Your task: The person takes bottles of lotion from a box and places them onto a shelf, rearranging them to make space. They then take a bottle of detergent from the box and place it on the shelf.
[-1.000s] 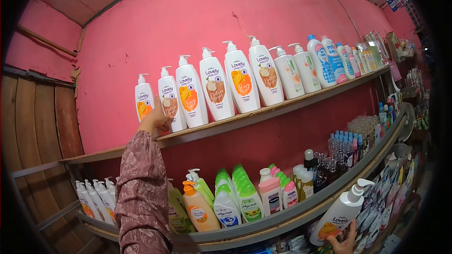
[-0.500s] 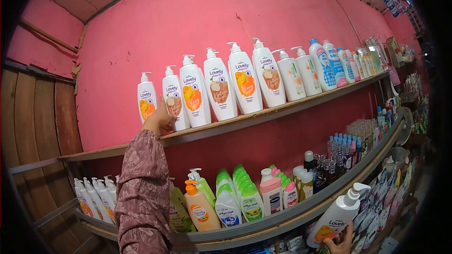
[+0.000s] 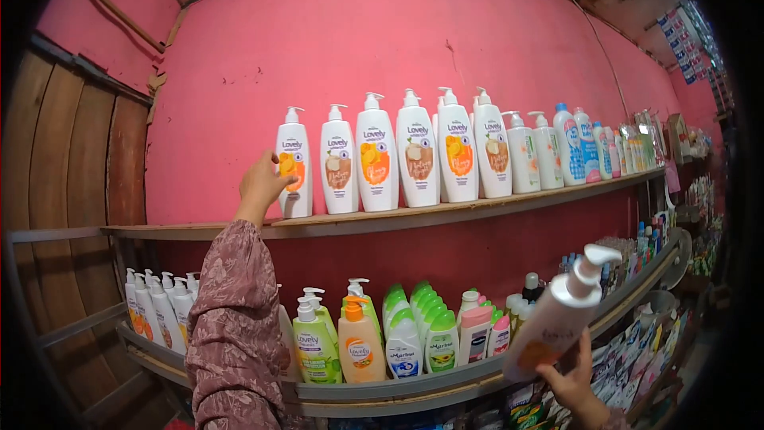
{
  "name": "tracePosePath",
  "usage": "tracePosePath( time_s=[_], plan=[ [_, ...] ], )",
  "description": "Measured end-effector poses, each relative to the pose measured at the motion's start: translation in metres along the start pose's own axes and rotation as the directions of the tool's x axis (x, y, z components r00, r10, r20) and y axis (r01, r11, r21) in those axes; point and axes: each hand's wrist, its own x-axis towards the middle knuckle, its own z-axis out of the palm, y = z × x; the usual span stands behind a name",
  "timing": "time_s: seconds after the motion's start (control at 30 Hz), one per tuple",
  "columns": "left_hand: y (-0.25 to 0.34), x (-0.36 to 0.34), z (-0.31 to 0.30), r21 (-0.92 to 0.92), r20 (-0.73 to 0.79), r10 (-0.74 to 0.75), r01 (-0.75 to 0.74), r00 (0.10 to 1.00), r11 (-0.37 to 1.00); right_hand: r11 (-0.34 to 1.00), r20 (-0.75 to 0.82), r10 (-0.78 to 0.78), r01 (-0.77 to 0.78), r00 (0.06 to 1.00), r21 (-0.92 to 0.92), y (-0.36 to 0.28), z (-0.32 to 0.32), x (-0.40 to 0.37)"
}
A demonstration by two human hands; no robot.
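Note:
On the upper shelf [image 3: 414, 213], my left hand [image 3: 264, 185] is at the left edge of the leftmost white Lovely bottle [image 3: 293, 201], with thumb and fingers apart; whether it touches the bottle is unclear. More Lovely pump bottles [image 3: 376, 167] with orange or brown labels stand upright in a row to its right. At the lower right, my right hand [image 3: 574, 386] grips a white pump bottle [image 3: 553, 322] with an orange label, tilted and slightly blurred, in front of the lower shelf.
The lower shelf [image 3: 446, 388] holds white pump bottles [image 3: 163, 310] at the left, green and orange Lovely bottles [image 3: 362, 350], Marina bottles [image 3: 404, 346] and small bottles. Wooden boards [image 3: 79, 151] stand at the far left. Packets [image 3: 605, 382] hang at the lower right.
My left hand has moved from the second bottle to the leftmost one. Gaps between the left bottles look more even. The bottle in my right hand is raised and nearer the camera; the view has shifted.

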Motion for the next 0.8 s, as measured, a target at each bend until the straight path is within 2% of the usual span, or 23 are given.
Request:
tracePosePath(
  time_s=[0.07, 0.17, 0.2, 0.27, 0.33, 0.4, 0.47, 0.5, 0.53, 0.6, 0.63, 0.7, 0.77, 0.8],
  plan=[
    [-0.03, 0.0, 0.018, 0.038, -0.102, 0.048, -0.044, 0.994, 0.998, 0.996, 0.049, -0.09, 0.09, 0.995, 0.007, -0.017, 0.026, 0.043],
    [-0.043, 0.009, 0.029, -0.19, 0.227, -0.124, 0.169, 0.966, 0.967, 0.973, 0.137, -0.203, 0.185, 0.97, 0.136, -0.042, 0.073, 0.113],
    [-0.045, 0.01, 0.031, -0.213, 0.266, -0.118, 0.178, 0.957, 0.961, 0.965, 0.136, -0.21, 0.183, 0.968, 0.186, -0.048, 0.091, 0.133],
    [-0.045, 0.017, 0.032, -0.254, 0.343, -0.1, 0.195, 0.934, 0.947, 0.926, 0.153, -0.34, 0.302, 0.928, 0.229, -0.053, 0.127, 0.177],
    [-0.04, 0.015, 0.027, -0.29, 0.391, -0.093, 0.218, 0.916, 0.932, 0.923, 0.184, -0.34, 0.288, 0.922, 0.256, -0.066, 0.166, 0.216],
    [-0.033, 0.014, 0.026, -0.342, 0.399, -0.043, 0.192, 0.916, 0.92, 0.899, 0.215, -0.416, 0.365, 0.883, 0.242, -0.063, 0.203, 0.256],
    [-0.038, 0.009, 0.024, -0.404, 0.365, 0.024, 0.136, 0.931, 0.904, 0.912, 0.203, -0.399, 0.365, 0.894, 0.186, -0.049, 0.26, 0.3],
    [-0.041, 0.011, 0.021, -0.309, 0.487, 0.023, 0.148, 0.873, 0.939, 0.927, 0.211, -0.346, 0.297, 0.914, 0.23, -0.037, 0.283, 0.312],
    [-0.042, 0.011, 0.022, -0.318, 0.493, -0.052, 0.236, 0.869, 0.918, 0.935, 0.22, -0.292, 0.23, 0.931, 0.271, -0.029, 0.302, 0.321],
    [-0.045, 0.014, 0.034, -0.336, 0.503, -0.188, 0.391, 0.844, 0.857, 0.968, 0.238, -0.171, 0.117, 0.956, 0.223, -0.022, 0.329, 0.322],
    [-0.064, 0.028, 0.056, -0.39, 0.454, -0.185, 0.381, 0.872, 0.839, 0.967, 0.272, -0.152, 0.087, 0.95, 0.238, -0.009, 0.342, 0.328],
    [-0.084, 0.045, 0.078, -0.436, 0.272, -0.102, 0.217, 0.957, 0.873, 0.98, 0.206, -0.197, 0.186, 0.959, 0.071, 0.014, 0.364, 0.339],
    [-0.078, 0.037, 0.063, -0.509, 0.252, -0.057, 0.183, 0.966, 0.841, 0.989, 0.269, -0.114, 0.084, 0.956, 0.121, -0.001, 0.365, 0.327],
    [-0.068, 0.032, 0.051, -0.566, 0.323, -0.047, 0.233, 0.945, 0.791, 0.991, 0.3, -0.091, 0.057, 0.95, 0.122, 0.007, 0.367, 0.336]
  ],
)
